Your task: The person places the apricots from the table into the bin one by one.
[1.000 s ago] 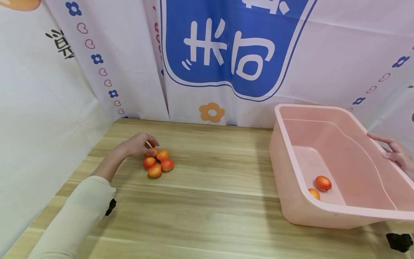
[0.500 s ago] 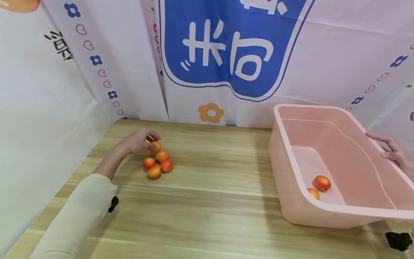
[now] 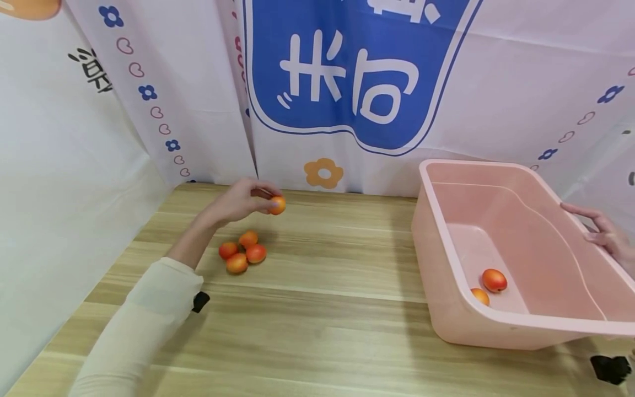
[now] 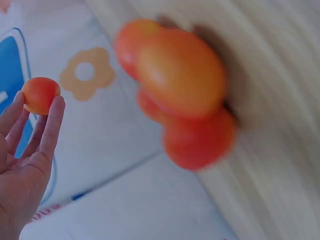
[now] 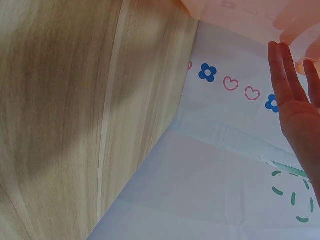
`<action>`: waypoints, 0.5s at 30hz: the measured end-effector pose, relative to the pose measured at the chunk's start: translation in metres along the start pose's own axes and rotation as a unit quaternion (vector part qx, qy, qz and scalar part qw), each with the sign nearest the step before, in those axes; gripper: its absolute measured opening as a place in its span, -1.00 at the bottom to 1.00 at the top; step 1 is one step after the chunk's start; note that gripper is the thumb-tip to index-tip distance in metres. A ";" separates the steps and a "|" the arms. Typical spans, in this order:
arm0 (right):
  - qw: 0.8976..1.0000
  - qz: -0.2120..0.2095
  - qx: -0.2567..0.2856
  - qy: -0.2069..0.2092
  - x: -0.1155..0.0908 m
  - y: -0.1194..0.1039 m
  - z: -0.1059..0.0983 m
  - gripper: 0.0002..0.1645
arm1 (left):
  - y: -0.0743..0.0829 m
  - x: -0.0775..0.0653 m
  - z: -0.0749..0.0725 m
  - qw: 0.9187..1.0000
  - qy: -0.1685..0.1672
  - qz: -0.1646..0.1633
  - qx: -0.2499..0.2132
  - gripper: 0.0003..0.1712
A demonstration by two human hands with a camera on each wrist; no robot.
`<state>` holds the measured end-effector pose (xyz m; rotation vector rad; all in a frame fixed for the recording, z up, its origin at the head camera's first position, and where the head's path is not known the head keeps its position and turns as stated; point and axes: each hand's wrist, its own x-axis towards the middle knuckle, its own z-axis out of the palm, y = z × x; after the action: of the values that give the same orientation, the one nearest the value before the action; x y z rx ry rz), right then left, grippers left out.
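In the head view, my left hand (image 3: 243,199) pinches a small, round orange-red fruit (image 3: 278,205) between thumb and fingertips, raised off the table. The left wrist view shows the same fruit (image 4: 41,95) at the fingertips. Several similar fruits (image 3: 237,263) lie clustered on the table below that hand, blurred in the left wrist view. At the far right, my right hand (image 3: 611,237) touches the outer rim of a pink plastic tub (image 3: 436,231); its fingers (image 5: 285,75) look straight in the right wrist view. Two fruits (image 3: 494,280) lie inside the tub.
The wood-grain table (image 3: 317,331) reaches back to a white printed cloth (image 3: 208,110) with a blue panel. The tub stands on the table's right side, its tall wall facing the fruits. White cloth also hangs along the left.
My left hand has lifted one fruit out of the cluster and carried it up and to the right. The remaining fruits, the tub and my right hand look unmoved.
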<state>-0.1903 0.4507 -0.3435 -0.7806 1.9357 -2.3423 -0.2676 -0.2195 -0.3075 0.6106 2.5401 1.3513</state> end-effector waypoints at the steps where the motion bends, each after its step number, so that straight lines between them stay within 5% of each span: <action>1: 1.000 0.005 0.007 -0.001 0.000 0.000 0.000 0.01 | 0.005 0.002 0.003 1.000 0.000 0.003 -0.017 -0.67; 15: 0.998 0.026 0.045 -0.019 -0.001 -0.003 0.000 -0.02 | 0.055 0.032 0.043 0.993 0.020 0.059 -0.103 -0.68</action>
<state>-0.1888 0.4512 -0.3408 -0.7518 1.7999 -2.3482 -0.2664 -0.1457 -0.2859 0.7073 2.3859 1.6542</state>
